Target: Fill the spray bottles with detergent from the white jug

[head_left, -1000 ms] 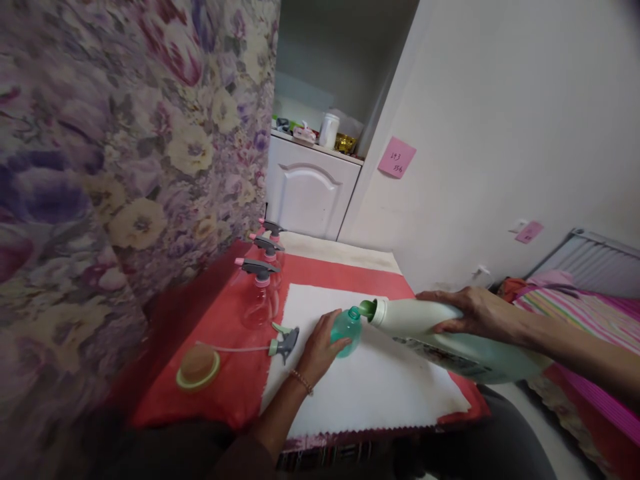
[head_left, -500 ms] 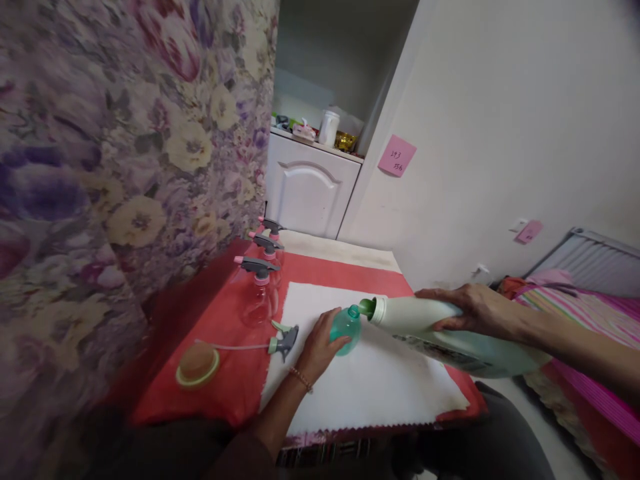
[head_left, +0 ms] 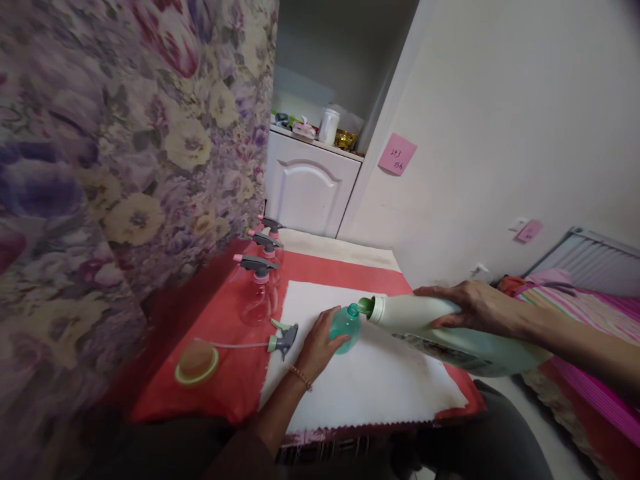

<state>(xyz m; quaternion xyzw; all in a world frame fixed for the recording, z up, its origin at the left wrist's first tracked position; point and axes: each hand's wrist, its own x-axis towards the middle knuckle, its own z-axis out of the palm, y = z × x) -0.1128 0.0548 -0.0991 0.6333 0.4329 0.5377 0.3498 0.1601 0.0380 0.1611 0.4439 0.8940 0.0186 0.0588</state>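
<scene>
My left hand (head_left: 320, 343) is wrapped round a small teal see-through spray bottle (head_left: 346, 328), which has no spray head on its neck. My right hand (head_left: 473, 307) grips a large pale green jug (head_left: 417, 317), tipped on its side. The jug's mouth, with green inside it, is right by the bottle's opening; I cannot tell whether liquid is flowing. Left of my left hand lies a grey and green spray head (head_left: 284, 340) with its long tube. Near the tube's end is a round cap (head_left: 197, 363) with a pale green rim.
Three clear spray bottles (head_left: 257, 303) with grey and pink heads stand in a row at the left. A white cloth (head_left: 370, 393) covers part of the red tabletop (head_left: 225, 393). Behind is a white cabinet (head_left: 313, 183); a bed (head_left: 590, 313) is at the right.
Both hands, the spray bottle and the jug keep almost the same pose. The whole view has shifted very slightly; nothing was taken up or let go.
</scene>
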